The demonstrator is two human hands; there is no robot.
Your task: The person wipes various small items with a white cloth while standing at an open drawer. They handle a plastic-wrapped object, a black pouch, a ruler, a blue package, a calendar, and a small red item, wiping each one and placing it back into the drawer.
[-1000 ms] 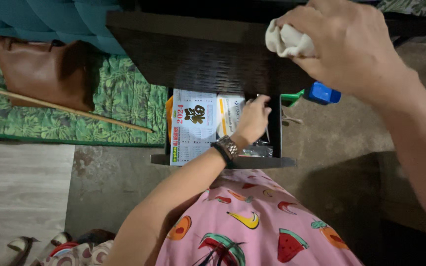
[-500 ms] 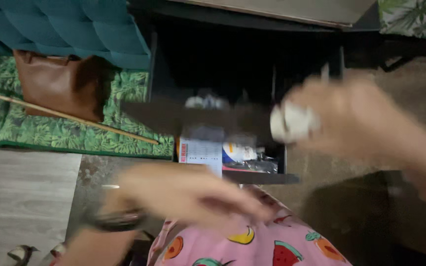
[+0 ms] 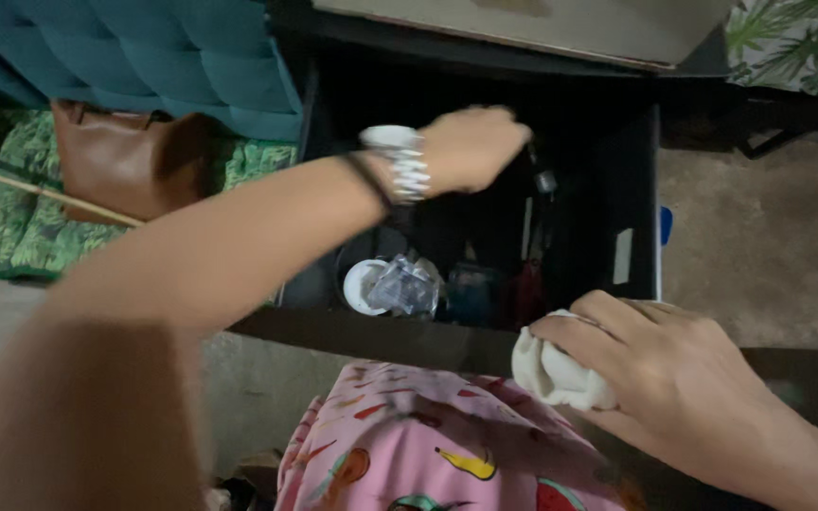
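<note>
My left hand (image 3: 473,147), with a metal watch (image 3: 400,161) on its wrist, reaches into the back of an open dark drawer (image 3: 381,336). Its fingers are curled next to a small dark object (image 3: 543,179); whether they hold it is unclear. My right hand (image 3: 674,378) grips a crumpled white cloth (image 3: 551,374) and rests it on the drawer's front edge at the right. Inside the drawer lie a white round lid (image 3: 360,284), crinkled clear plastic (image 3: 407,284) and several dark items in shadow.
A brown bag (image 3: 130,161) leans against a teal tufted cushion (image 3: 144,47) on a green leaf-print mat (image 3: 11,227), crossed by a thin wooden stick (image 3: 40,194). Bare concrete floor (image 3: 759,246) lies to the right. My pink fruit-print clothing (image 3: 428,445) fills the bottom.
My left hand left the lower drawer with the calendar and now reaches deep into a higher open drawer. My right hand dropped with the cloth from the cabinet top to this drawer's front edge.
</note>
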